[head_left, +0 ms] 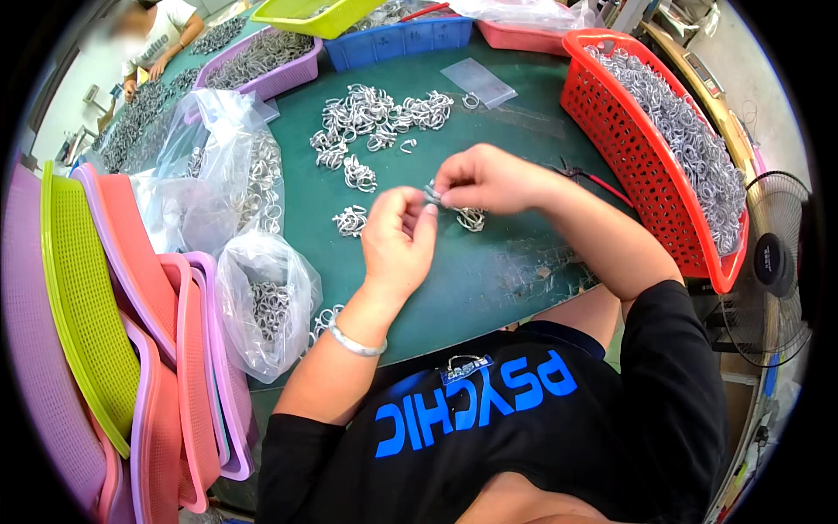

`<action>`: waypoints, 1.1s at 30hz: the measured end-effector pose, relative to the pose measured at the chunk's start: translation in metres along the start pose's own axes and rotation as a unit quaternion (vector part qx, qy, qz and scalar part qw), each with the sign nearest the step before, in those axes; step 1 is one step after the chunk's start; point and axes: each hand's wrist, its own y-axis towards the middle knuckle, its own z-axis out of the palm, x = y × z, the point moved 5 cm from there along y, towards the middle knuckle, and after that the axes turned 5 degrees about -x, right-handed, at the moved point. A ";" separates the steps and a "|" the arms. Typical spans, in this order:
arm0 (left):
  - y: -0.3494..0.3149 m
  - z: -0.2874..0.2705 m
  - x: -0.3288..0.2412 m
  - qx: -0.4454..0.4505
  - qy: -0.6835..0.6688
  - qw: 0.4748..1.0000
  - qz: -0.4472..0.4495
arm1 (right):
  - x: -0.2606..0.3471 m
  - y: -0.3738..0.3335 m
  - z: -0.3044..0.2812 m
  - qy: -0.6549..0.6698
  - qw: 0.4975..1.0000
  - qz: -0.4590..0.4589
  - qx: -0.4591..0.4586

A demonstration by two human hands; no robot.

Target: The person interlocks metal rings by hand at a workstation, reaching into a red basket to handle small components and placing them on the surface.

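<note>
Metal piece [432, 196], small and grey, pinched in the fingertips of the left hand [397, 240] and right hand [491, 179], looks light, hard and maybe slippery, best held by its ends.

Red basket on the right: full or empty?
Full, or close to it: grey rings fill the basket along its length, up near the rim.

On the table [471, 271], a pile of rings [367, 115] lies beyond the left hand [397, 244], tubs [401, 45] behind it — bags [234, 336], then stacked baskets [87, 306], to the left; a basket [624, 140] holding rings [685, 140], then a fan [770, 262], to the right.
</note>
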 end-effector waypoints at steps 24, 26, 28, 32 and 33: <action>-0.004 0.006 -0.007 0.210 0.210 0.955 0.000 | -0.099 0.057 -0.107 -0.341 0.880 0.200 -0.263; -0.004 0.007 -0.009 0.251 0.249 0.935 -0.002 | -0.100 0.061 -0.103 -0.351 0.875 0.209 -0.258; -0.005 0.007 -0.005 0.267 0.239 0.933 0.013 | -0.093 0.062 -0.098 -0.361 0.876 0.211 -0.241; -0.007 0.011 -0.002 0.305 0.192 0.933 -0.013 | -0.094 0.053 -0.094 -0.377 0.882 0.157 -0.236; -0.007 0.011 -0.002 0.293 0.197 0.936 -0.007 | -0.091 0.049 -0.092 -0.358 0.896 0.129 -0.227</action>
